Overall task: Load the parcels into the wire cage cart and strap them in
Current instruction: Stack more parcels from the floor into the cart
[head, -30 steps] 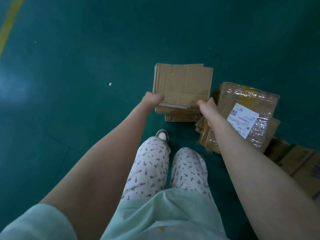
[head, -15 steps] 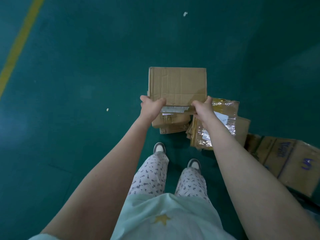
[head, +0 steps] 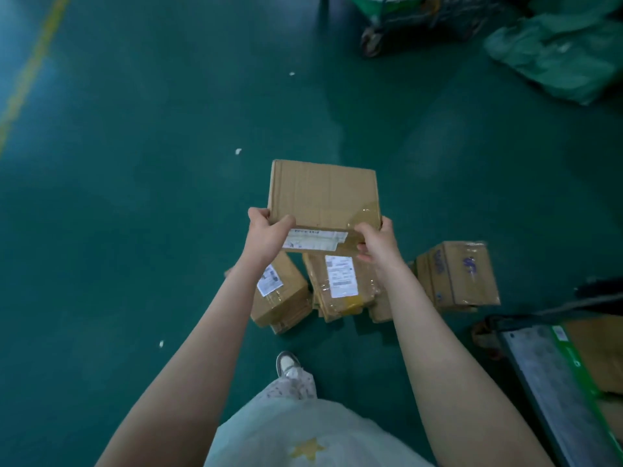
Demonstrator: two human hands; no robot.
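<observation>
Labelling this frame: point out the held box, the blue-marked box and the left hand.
held box [head: 322,193], head view, top face.
blue-marked box [head: 472,278], head view, top face.
left hand [head: 267,230], head view, back of hand.

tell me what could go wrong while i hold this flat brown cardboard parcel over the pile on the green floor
1. The left hand and right hand grip the flat brown cardboard parcel only along its near edge, so its far end may dip and slip onto the labelled cardboard parcels below.
2. Those parcels lie just ahead of the grey-and-white shoe; stepping toward the wheeled cart beyond could mean a trip.
</observation>
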